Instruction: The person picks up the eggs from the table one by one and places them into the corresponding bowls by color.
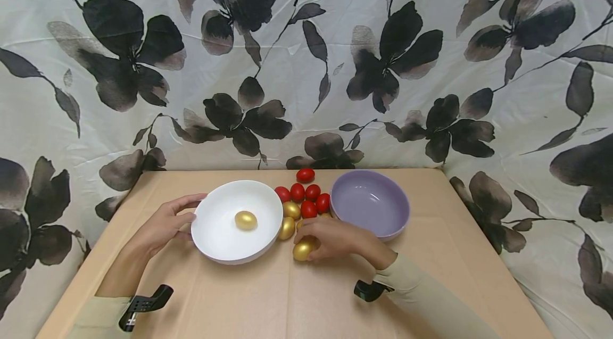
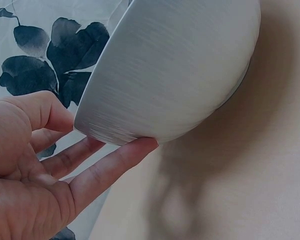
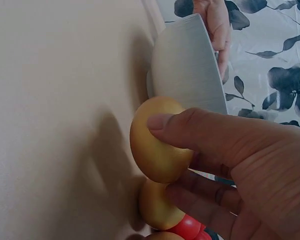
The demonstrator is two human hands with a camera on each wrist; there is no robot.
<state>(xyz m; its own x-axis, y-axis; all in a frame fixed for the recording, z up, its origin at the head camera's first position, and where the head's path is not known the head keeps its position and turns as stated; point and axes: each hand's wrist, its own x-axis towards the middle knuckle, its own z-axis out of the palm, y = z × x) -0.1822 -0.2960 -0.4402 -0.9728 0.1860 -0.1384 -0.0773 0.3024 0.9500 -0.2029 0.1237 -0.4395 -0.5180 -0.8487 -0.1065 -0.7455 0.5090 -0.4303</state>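
My right hand (image 1: 330, 237) pinches a golden egg (image 3: 160, 142) between thumb and fingers, to the right of a white bowl (image 1: 215, 238). Another golden egg (image 1: 246, 220) lies inside that bowl. At the bowl's left side, my left hand (image 1: 168, 223) grips the rim, its thumb at the edge and its fingers against the outer wall (image 2: 180, 75). Several more golden eggs (image 1: 287, 228) lie between the bowl and my right hand, which partly hides some of them. Behind these sits a cluster of red eggs (image 1: 297, 192).
A purple bowl (image 1: 371, 203) stands at the right, just behind my right forearm. The light wooden table (image 1: 249, 302) ends at the back against a white cloth (image 1: 325, 115) with dark printed flowers. Each wrist carries a black strapped-on device (image 1: 146, 304).
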